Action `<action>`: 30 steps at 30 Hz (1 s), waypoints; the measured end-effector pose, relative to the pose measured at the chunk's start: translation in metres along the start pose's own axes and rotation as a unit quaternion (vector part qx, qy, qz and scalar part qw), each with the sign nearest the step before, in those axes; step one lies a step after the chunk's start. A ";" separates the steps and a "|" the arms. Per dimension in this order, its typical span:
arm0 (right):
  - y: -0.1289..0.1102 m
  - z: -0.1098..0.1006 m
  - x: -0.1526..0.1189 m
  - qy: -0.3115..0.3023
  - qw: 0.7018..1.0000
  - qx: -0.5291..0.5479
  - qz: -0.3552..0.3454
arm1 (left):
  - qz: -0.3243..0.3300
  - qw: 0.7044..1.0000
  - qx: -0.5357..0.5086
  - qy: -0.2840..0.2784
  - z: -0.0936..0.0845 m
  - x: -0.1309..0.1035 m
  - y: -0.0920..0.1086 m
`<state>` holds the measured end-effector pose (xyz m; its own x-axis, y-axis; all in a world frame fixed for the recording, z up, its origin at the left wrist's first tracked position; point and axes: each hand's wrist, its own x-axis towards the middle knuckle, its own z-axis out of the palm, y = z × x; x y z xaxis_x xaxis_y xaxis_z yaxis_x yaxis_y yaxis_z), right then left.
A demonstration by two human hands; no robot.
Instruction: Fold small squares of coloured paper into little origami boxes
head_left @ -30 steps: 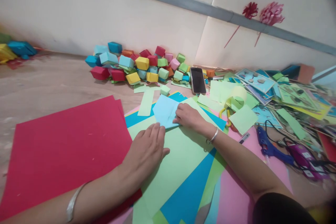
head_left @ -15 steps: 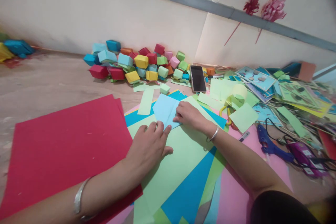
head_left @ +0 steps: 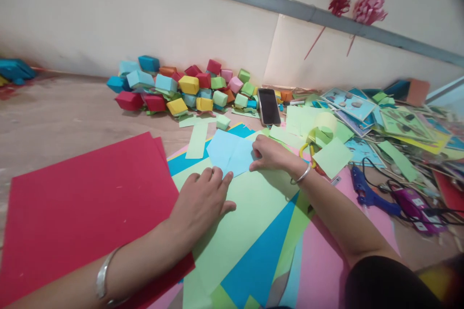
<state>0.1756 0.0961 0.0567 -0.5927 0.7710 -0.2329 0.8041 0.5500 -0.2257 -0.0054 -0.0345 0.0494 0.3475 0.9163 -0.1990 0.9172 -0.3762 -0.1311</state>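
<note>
A light blue folded paper [head_left: 229, 150] with a crease down its middle lies on a pale green sheet [head_left: 250, 207]. My left hand [head_left: 205, 198] rests palm down on the green sheet, fingers apart, its fingertips at the paper's near edge. At the paper's right side is my right hand [head_left: 271, 155], its fingers curled and closed on or against the edge; the fingers partly hide that edge. Blue, lime and pink sheets fan out underneath. To the left lie large red sheets [head_left: 90, 207], partly under my left forearm.
Many coloured paper boxes [head_left: 190, 85] are heaped against the wall beside a phone [head_left: 269, 107]. On the right are yellow-handled scissors [head_left: 304, 152], a blue glue gun [head_left: 369, 193], cables and stacked cards [head_left: 350, 104]. Paper flowers [head_left: 369, 7] stand at the wall rail.
My right hand has moved right, away from the middle of the light blue paper to its right edge, and more of the paper shows. My left hand has hardly moved. The view has shifted slightly.
</note>
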 end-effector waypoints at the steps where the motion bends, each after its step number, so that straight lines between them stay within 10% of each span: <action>1: 0.003 -0.003 -0.001 -0.007 1.000 -0.001 0.010 | 0.000 1.000 -0.003 0.005 0.000 -0.001 -0.001; 15: 0.007 -0.005 0.001 -0.019 0.999 -0.031 0.010 | 0.090 0.993 -0.014 0.082 0.007 0.026 -0.002; 30: 0.009 -0.005 -0.001 -0.017 1.000 -0.010 0.009 | 0.134 0.982 -0.110 0.077 0.029 0.004 -0.026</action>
<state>0.1831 0.1020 0.0596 -0.5791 0.7694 -0.2695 0.8152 0.5424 -0.2031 -0.0338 -0.0252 0.0237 0.5913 0.8051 -0.0462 0.8033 -0.5829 0.1222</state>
